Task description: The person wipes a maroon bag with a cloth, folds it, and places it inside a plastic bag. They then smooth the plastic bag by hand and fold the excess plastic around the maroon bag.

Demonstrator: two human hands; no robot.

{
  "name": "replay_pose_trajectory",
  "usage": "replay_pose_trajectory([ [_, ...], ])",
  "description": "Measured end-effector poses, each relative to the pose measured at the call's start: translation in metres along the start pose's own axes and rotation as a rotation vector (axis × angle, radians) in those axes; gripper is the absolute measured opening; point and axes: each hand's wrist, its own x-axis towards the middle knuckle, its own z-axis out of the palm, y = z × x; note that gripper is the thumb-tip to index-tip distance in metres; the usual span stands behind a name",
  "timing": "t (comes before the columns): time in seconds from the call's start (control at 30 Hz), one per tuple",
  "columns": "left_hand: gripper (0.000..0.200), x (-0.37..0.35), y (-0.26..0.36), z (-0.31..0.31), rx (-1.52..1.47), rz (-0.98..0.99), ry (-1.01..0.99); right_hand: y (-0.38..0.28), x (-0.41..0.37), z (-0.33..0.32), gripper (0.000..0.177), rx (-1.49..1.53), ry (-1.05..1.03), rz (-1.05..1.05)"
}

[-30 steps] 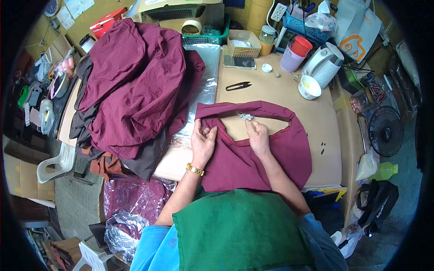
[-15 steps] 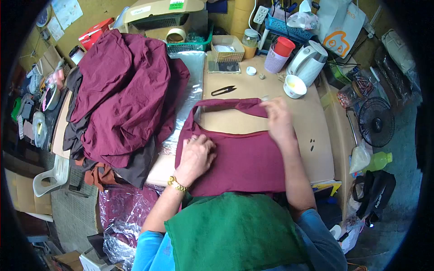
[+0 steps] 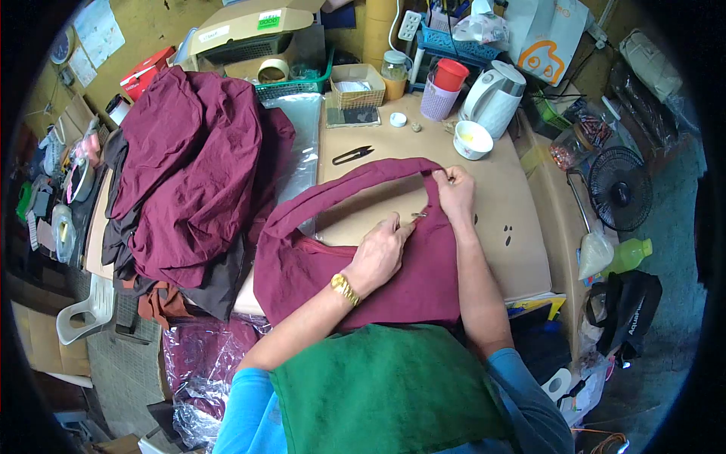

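A maroon fabric shoulder bag lies on the work table, its strap looped away from me. My right hand is closed on the strap near its right end. Over the bag's opening, my left hand, wearing a gold watch, has its fingers pinched at a small metallic piece that looks like a zipper pull. Part of the zipper line shows left of that hand; the rest is hidden under it. Black thread snips rest on the table beyond the strap.
At left is a heap of maroon bags over dark fabric. Behind stand a small basket, a jar, a purple cup, a white bowl and a kettle. A black fan is at right.
My left hand has moved right, from the bag's left side to the right end of its opening. The right hand has shifted slightly down the strap, and the strap is spread wider.
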Motion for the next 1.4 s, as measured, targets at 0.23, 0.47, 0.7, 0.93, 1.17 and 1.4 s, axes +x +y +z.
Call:
replay_pose_trajectory([
  [0.23, 0.054, -0.039, 0.004, 0.014, 0.272, -0.123, -0.270, 0.012, -0.015, 0.021, 0.028, 0.040, -0.321, 0.244],
  [0.47, 0.052, -0.035, 0.007, 0.021, 0.415, -0.100, -0.256, -0.014, -0.021, -0.024, 0.034, 0.213, -0.287, 0.003],
  [0.7, 0.057, -0.035, 0.008, 0.023, 0.523, -0.058, -0.290, -0.014, -0.062, 0.006, 0.012, -0.140, -0.370, -0.231],
  [0.93, 0.055, -0.035, 0.012, 0.029, 0.629, -0.039, -0.326, -0.038, -0.079, -0.012, 0.005, -0.224, -0.520, -0.249],
  [1.17, 0.056, -0.034, 0.013, 0.037, 0.690, -0.057, -0.329, -0.021, -0.076, 0.016, 0.004, -0.228, -0.292, -0.205],
  [1.4, 0.058, -0.036, 0.010, 0.030, 0.597, -0.085, -0.326, -0.025, -0.051, 0.007, 0.005, -0.264, -0.436, -0.204],
])
